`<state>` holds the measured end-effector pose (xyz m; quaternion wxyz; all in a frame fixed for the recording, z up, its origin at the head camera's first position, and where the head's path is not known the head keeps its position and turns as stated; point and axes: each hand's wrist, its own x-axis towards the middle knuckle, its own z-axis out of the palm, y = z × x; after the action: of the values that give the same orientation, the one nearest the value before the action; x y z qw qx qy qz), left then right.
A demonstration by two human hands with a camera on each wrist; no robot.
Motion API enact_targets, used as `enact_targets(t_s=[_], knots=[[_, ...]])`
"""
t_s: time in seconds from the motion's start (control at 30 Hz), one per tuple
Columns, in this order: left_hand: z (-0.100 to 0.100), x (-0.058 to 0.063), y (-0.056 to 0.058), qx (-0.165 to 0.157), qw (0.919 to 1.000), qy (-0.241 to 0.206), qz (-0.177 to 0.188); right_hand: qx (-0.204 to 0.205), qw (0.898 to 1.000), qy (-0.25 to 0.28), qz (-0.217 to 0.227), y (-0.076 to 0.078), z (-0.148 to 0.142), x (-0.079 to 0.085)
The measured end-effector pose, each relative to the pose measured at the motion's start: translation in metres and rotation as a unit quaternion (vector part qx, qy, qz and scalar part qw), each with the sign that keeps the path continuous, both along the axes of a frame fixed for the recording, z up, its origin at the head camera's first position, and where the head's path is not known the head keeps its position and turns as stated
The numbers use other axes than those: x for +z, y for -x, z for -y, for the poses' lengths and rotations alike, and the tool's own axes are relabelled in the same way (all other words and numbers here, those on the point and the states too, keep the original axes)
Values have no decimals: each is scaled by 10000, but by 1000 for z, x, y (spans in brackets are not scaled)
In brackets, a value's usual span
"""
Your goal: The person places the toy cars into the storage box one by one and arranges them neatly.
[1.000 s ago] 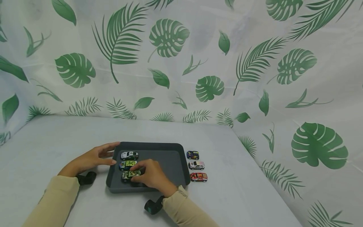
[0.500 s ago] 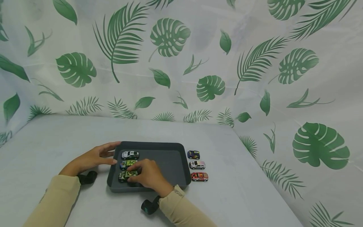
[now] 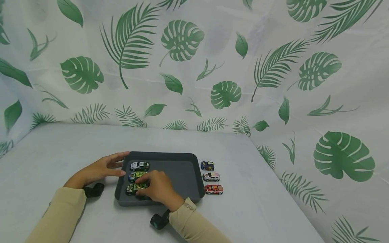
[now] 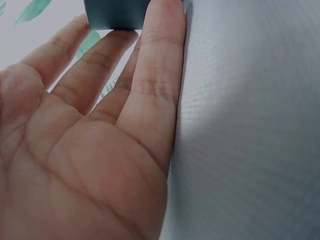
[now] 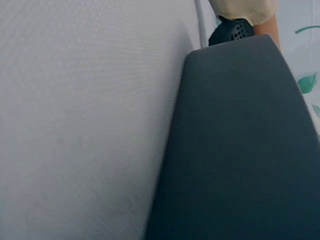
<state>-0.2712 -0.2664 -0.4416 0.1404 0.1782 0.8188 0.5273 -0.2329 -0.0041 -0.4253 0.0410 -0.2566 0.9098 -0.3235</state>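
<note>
Head view: diffuse lt. is falling fairly evenly, bit dim, on the white cloth surface (image 3: 258,209); the white green-leaf-print sheet backdrop (image 3: 194,74) is showing faint sheen. Small multicolour toy cars (image 3: 212,177) are looking soft in fine detail. L wrist view: creases on the bare left fingers (image 4: 155,75) are reading clear; surface is shading darker toward lower R. R wrist view: dark grey rectangular tray (image 5: 235,125) is darkening lower down, w/ soft shadow alongside.

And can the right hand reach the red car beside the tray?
Probably yes: nothing covers the red car just outside the tray. But the right hand holds the green camouflage car, so it would likely let go first.
</note>
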Motion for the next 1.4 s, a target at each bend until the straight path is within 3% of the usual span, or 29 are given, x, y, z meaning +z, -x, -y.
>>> enact_targets(t_s=[0.4,0.63,0.9,1.4], knots=[[0,0,1,14,10000,46,-12,316,9979,394,410,5,-15,11],[0,-1,1,11,10000,31,2,815,9878,750,1097,14,-32,17],[1,-3,2,-17,10000,-15,-69,1292,9773,968,1368,21,-59,27],[1,-4,2,0,9999,23,-146,1286,9789,1422,708,28,-103,36]])
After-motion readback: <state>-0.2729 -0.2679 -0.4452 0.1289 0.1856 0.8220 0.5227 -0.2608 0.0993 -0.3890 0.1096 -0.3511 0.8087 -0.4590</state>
